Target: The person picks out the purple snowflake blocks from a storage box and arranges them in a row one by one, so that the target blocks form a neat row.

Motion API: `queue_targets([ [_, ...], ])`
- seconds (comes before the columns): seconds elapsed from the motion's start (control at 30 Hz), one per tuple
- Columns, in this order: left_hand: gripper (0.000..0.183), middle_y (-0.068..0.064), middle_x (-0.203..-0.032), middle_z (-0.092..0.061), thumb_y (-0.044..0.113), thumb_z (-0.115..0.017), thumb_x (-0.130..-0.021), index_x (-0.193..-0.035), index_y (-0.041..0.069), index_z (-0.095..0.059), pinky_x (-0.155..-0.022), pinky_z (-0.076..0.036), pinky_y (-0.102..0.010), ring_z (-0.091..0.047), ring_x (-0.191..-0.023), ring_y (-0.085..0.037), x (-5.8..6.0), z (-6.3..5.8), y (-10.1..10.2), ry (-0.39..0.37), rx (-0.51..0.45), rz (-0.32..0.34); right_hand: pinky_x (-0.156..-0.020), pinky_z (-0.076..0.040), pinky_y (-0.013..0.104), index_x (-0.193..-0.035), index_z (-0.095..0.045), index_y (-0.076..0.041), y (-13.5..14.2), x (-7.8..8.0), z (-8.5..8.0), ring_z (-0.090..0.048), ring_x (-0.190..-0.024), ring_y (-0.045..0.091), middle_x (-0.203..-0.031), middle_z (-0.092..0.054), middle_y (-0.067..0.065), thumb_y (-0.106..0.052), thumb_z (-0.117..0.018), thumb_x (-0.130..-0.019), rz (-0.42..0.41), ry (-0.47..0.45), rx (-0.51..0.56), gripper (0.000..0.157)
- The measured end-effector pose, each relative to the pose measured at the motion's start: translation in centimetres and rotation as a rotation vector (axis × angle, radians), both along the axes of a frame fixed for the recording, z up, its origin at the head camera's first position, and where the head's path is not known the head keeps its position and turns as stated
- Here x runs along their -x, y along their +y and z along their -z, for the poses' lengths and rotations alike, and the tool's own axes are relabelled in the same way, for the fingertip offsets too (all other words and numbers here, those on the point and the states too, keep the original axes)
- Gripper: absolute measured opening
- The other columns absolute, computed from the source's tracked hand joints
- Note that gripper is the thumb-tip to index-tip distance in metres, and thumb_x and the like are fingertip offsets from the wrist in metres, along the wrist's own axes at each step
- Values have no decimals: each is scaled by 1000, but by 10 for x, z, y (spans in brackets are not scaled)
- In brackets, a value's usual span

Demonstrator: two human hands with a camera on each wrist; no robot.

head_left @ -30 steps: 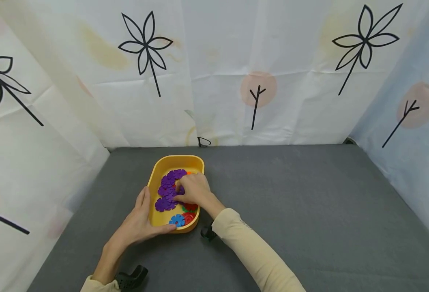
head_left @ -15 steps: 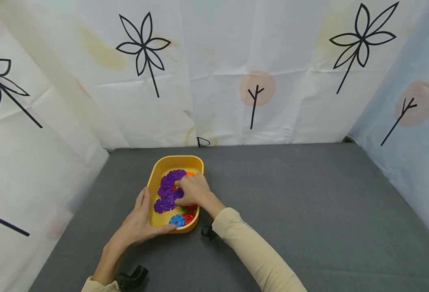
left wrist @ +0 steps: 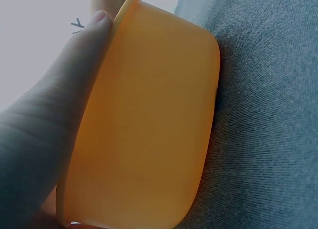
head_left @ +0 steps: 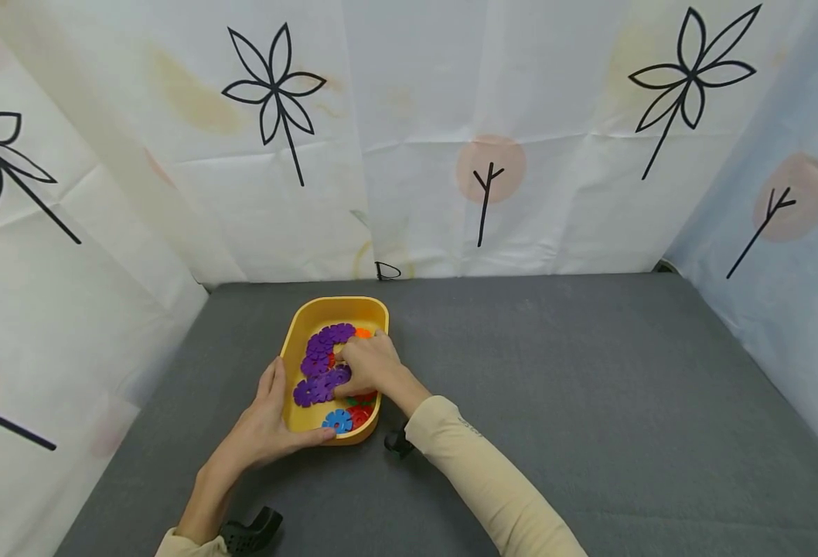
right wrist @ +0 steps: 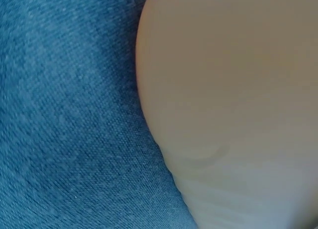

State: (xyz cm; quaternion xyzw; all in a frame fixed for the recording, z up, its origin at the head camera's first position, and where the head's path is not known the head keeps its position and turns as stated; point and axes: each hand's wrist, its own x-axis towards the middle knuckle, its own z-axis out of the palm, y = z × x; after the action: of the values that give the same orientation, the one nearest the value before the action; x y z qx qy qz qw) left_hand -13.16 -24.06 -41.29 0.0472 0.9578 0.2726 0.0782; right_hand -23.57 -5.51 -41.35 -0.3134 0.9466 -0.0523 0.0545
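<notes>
A yellow plastic tray (head_left: 305, 422) stands on the grey table, holding several flower-shaped disc pieces. Purple flower pieces (head_left: 315, 387) lie in overlapping heaps along its middle. A blue flower piece (head_left: 338, 421) and a red flower piece (head_left: 359, 418) sit at the near end. My left hand (head_left: 264, 425) holds the tray's near left corner, its thumb over the near rim and fingers along the left side. My right hand (head_left: 369, 362) reaches in over the right rim, thumb and forefinger apart beside the purple pieces. Its other fingertips are hidden; the right wrist view shows mostly palm.
Grey cloth (head_left: 555, 387) covers the table. A white printed curtain (head_left: 416, 216) closes off the back and sides. Orange pieces (head_left: 363, 333) show at the tray's far right, and a bit of green (head_left: 355, 401) lies near the red ones.
The purple pieces by my right hand have shifted slightly toward the near left, and its thumb and forefinger show more apart. My left hand and the tray stay in place.
</notes>
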Motion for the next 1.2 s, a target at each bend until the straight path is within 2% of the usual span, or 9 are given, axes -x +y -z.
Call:
queue_targets([
  [0.07, 144, -31, -168, 5, 66, -81, -75, -161, 0, 14, -106, -43, -66, -37, -142, -57, 0, 0, 0, 0, -1, 0, -83, -34, 32, -122, -76, -29, 0, 0, 0, -56, -80, 5, -89, -71, -14, -67, -78, -77, -9, 3, -4, 58],
  [0.23, 144, -30, -168, 5, 66, -81, -75, -161, 1, 14, -107, -42, -67, -37, -142, -57, -1, 0, 0, -2, -13, 0, -84, -34, 32, -121, -77, -32, 0, -1, 0, -62, -88, 4, -100, -76, -17, -65, -80, -76, -16, -1, 0, 56],
  [0.33, 144, -29, -168, 5, 66, -81, -75, -161, 1, 15, -107, -42, -67, -36, -142, -57, -1, 0, 0, -4, -15, -1, -82, -32, 31, -121, -77, -31, 0, -1, 2, -59, -81, 5, -89, -75, -16, -60, -81, -78, -16, -4, 13, 52],
  [0.43, 144, -29, -168, 5, 66, -80, -75, -161, 1, 15, -107, -42, -67, -36, -142, -57, -1, 0, 0, -9, -13, -2, -79, -30, 31, -122, -77, -29, 0, 0, 3, -52, -71, 6, -74, -68, -14, -59, -80, -80, -18, 3, 38, 51],
  [0.5, 144, -30, -168, 5, 66, -80, -75, -161, 1, 15, -107, -42, -67, -36, -142, -57, -1, 0, 0, -12, -13, -2, -79, -31, 30, -122, -77, -29, 1, 0, 3, -50, -70, 5, -72, -66, -15, -60, -79, -80, -17, 15, 61, 53],
  [0.77, 144, -29, -168, 5, 67, -80, -75, -161, 0, 15, -109, -40, -68, -33, -144, -57, 1, -1, 0, -18, -15, -2, -83, -38, 30, -127, -74, -27, 5, -1, 3, -61, -81, 4, -92, -75, -13, -60, -77, -82, -27, 54, 145, 56],
  [0.9, 144, -29, -168, 5, 66, -80, -75, -161, 1, 15, -109, -39, -68, -33, -144, -57, 1, -1, 1, -22, -18, -1, -82, -36, 29, -129, -73, -25, 9, -3, 1, -59, -81, 5, -95, -72, -10, -58, -76, -84, -44, 72, 170, 56],
  [1.03, 145, -29, -168, 5, 66, -81, -75, -161, 1, 16, -108, -41, -68, -34, -143, -57, 1, -1, 2, -31, -16, -5, -75, -34, 24, -130, -73, -21, 16, -6, -4, -52, -75, 7, -95, -70, -5, -53, -76, -85, -75, 81, 216, 55],
  [1.2, 146, -29, -168, 3, 67, -82, -73, -161, 1, 14, -108, -41, -67, -35, -143, -56, 1, -1, 2, -19, -9, -14, -64, -34, 17, -132, -70, -11, 31, -8, -17, -46, -74, 10, -93, -70, 6, -40, -80, -87, -94, -52, 357, 55],
])
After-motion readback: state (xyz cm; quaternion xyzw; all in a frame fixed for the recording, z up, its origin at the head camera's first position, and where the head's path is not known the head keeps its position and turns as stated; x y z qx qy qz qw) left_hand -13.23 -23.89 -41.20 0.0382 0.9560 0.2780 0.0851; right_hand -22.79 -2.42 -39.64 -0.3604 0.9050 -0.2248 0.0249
